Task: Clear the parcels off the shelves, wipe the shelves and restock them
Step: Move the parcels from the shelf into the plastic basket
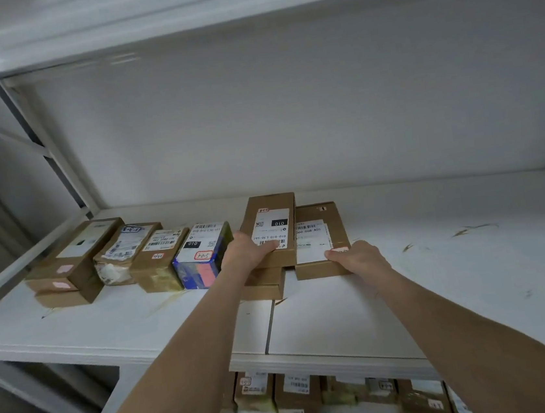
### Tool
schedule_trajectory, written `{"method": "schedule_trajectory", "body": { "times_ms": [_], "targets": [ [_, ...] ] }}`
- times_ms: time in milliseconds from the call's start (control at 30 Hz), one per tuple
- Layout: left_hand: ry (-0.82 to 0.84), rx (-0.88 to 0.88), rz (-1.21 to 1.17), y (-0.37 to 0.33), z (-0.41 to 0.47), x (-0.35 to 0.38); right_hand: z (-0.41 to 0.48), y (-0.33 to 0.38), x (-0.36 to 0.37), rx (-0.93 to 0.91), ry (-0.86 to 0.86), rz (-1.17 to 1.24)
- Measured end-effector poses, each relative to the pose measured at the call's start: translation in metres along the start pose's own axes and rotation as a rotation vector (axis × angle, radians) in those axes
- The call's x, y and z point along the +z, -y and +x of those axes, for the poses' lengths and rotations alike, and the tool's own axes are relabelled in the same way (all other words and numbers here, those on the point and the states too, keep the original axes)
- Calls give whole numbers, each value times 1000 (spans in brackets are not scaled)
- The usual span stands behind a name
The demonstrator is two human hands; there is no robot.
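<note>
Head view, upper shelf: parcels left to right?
Brown cardboard box with pink stickers, tape-wrapped brown parcel, small brown cardboard box, blue wrapped box with white label, stacked brown box gripped by left hand, flat brown box in right hand.

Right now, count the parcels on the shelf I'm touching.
8: left stack of two, taped parcel, brown parcel, blue parcel, left hand holding top box on lower box, right hand on flat box. The stack may hide more.

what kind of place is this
Probably a parcel storeroom or pickup point: white shelf holding a row of cardboard parcels with barcode shipping labels and handwritten number stickers, more parcels on the shelf below. The left hand grips a stacked parcel, the right hand a flat parcel.
</note>
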State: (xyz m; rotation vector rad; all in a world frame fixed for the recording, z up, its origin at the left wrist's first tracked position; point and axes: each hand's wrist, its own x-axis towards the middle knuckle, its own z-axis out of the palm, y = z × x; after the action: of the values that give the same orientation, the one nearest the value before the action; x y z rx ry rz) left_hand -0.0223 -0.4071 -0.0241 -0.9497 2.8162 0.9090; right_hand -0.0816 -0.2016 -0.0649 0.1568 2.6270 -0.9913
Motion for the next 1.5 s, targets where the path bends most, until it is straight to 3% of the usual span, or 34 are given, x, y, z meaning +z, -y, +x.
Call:
{"method": "schedule_trajectory", "body": {
  "times_ms": [133, 300, 500, 600, 733, 933, 1100, 1500],
  "targets": [
    [17, -4, 13, 1, -3, -1, -9, 16, 2, -178, -269, -211],
    [88, 13, -40, -1, -11, 1, -11, 26, 1, -201, -246, -162],
    [32, 94, -80, -27, -27, 14, -8, 29, 1, -284, -130, -93],
    [16, 108, -208, -46, -35, 27, -4, 23, -11, -263, -178, 9],
    [116, 160, -319, -64, -43, 45, 10, 2, -40, -214, -241, -34],
    [137, 5, -514, -71, -45, 63, 15, -19, -53, -197, -46, 173],
    [321, -185, -808, -66, -56, 67, 15, -27, -47, -93, 60, 311],
    [386, -137, -1020, -52, -65, 52, -15, -40, -55, 27, 321, 748]
  ]
}}
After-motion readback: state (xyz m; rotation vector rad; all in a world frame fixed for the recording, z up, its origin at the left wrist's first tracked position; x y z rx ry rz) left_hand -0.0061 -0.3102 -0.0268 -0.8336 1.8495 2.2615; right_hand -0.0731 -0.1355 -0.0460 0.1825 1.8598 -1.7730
